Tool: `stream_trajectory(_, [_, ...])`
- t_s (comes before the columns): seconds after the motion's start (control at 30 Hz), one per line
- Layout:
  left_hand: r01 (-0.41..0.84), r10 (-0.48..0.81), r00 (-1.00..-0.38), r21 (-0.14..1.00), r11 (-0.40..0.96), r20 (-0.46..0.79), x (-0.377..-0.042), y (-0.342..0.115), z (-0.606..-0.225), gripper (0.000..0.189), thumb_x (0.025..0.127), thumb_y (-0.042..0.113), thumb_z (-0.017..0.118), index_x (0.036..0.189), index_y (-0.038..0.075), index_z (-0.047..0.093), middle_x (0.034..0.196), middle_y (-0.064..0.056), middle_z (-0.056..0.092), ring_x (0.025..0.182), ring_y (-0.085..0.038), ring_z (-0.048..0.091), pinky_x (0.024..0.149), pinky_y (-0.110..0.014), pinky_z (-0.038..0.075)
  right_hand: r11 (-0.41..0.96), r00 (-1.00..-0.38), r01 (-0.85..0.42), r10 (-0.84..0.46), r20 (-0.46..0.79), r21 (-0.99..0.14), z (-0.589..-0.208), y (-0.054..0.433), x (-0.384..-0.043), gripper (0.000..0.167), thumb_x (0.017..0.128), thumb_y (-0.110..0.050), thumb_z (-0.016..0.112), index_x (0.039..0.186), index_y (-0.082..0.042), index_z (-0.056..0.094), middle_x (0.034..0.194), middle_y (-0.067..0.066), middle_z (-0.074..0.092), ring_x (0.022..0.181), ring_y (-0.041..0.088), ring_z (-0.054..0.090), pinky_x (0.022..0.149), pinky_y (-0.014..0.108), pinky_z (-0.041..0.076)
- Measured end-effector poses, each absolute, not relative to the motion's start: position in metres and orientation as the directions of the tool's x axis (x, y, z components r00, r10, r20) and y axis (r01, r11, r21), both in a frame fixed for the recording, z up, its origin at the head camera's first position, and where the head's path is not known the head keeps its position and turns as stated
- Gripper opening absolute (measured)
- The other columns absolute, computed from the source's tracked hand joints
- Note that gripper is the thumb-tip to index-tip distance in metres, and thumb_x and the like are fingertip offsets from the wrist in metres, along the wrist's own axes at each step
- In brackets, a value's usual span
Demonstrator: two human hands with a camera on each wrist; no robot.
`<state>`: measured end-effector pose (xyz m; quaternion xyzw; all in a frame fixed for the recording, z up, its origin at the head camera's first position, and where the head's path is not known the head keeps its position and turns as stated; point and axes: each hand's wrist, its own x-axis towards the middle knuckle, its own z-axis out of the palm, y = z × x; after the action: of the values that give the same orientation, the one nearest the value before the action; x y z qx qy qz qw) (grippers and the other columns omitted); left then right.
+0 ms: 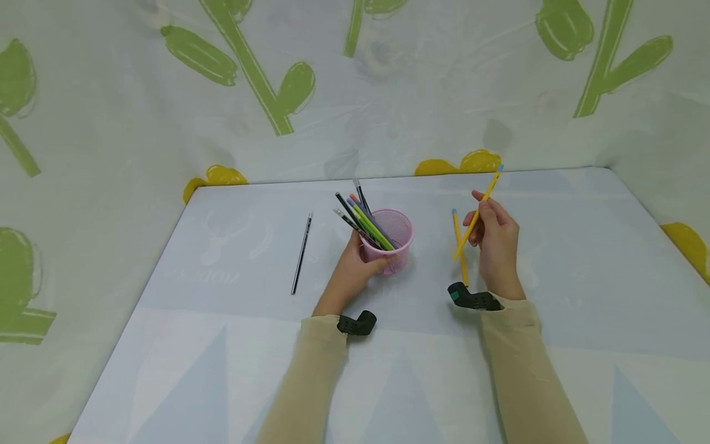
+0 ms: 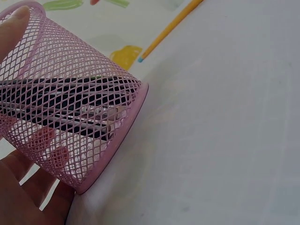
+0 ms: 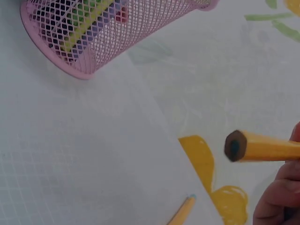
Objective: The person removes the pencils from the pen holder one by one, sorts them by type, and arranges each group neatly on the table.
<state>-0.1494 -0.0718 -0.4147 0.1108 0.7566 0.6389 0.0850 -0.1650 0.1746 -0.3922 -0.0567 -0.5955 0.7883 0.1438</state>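
Note:
A pink mesh pen cup stands on the table, with several pencils in black, green, purple and red leaning to its left side. My left hand grips the cup, thumb across the near side and fingers round the far left. To the right, my right hand pinches a yellow pencil raised at a slant, blue end up. Its bare lower end faces the right wrist camera. Below it a second yellow pencil lies on the table, partly crossed by the held one.
A black pencil lies on the pale table left of the cup. Behind the table hangs a white sheet with green and yellow plant prints. Each wrist wears a black camera band.

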Motion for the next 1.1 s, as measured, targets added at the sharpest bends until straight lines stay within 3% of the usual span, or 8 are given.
stream_trajectory(0.4, [0.051,0.266,-0.964,0.986,0.161,0.006,-0.149,-0.078,-0.415,0.076,0.074,0.024,0.072,0.135,0.027,0.026,0.126,-0.001,0.044,0.115,-0.014,0.043,0.096,-0.033,0.034,0.13,-0.975,0.168,0.169,-0.145,-0.977,-0.397,0.176,-0.17,0.035,0.094,-0.028,0.041,0.125,-0.014,0.05,0.074,0.005,0.053,0.054,0.014,0.037,0.048,0.022,0.034])
stream_trajectory(0.67, [0.058,0.256,-0.967,0.983,0.173,0.012,-0.148,-0.079,-0.415,0.077,0.073,0.026,0.073,0.135,0.024,0.027,0.126,-0.002,0.044,0.114,-0.014,0.043,0.096,-0.033,0.034,0.312,-0.972,0.222,0.146,-0.184,-0.924,-0.402,0.183,-0.172,0.039,0.095,-0.031,0.036,0.13,-0.018,0.047,0.083,0.009,0.051,0.072,0.022,0.041,0.056,0.026,0.036])
stream_trajectory(0.83, [0.066,0.26,-0.965,0.985,0.161,0.022,-0.147,-0.078,-0.416,0.078,0.073,0.024,0.073,0.136,0.023,0.027,0.127,-0.003,0.045,0.115,-0.015,0.043,0.096,-0.033,0.034,0.436,-0.967,0.248,0.169,-0.192,-0.865,-0.406,0.19,-0.17,0.041,0.094,-0.032,0.034,0.13,-0.017,0.046,0.084,0.011,0.052,0.07,0.021,0.039,0.057,0.028,0.033])
stream_trajectory(1.0, [0.068,0.262,-0.965,0.985,0.159,0.024,-0.147,-0.078,-0.415,0.077,0.074,0.024,0.073,0.135,0.023,0.027,0.126,-0.003,0.045,0.114,-0.014,0.043,0.096,-0.032,0.034,0.498,-0.962,0.273,0.166,-0.219,-0.823,-0.407,0.192,-0.171,0.041,0.092,-0.031,0.033,0.124,-0.012,0.05,0.11,0.011,0.05,0.078,0.024,0.034,0.061,0.032,0.028])
stream_trajectory(1.1, [0.074,0.258,-0.966,0.983,0.168,0.028,-0.148,-0.078,-0.415,0.077,0.074,0.027,0.073,0.135,0.024,0.026,0.126,-0.003,0.045,0.114,-0.014,0.043,0.097,-0.032,0.034,0.515,-0.959,0.284,0.161,-0.234,-0.809,-0.407,0.192,-0.172,0.042,0.091,-0.029,0.033,0.124,-0.01,0.05,0.114,0.01,0.048,0.077,0.025,0.033,0.059,0.031,0.027])
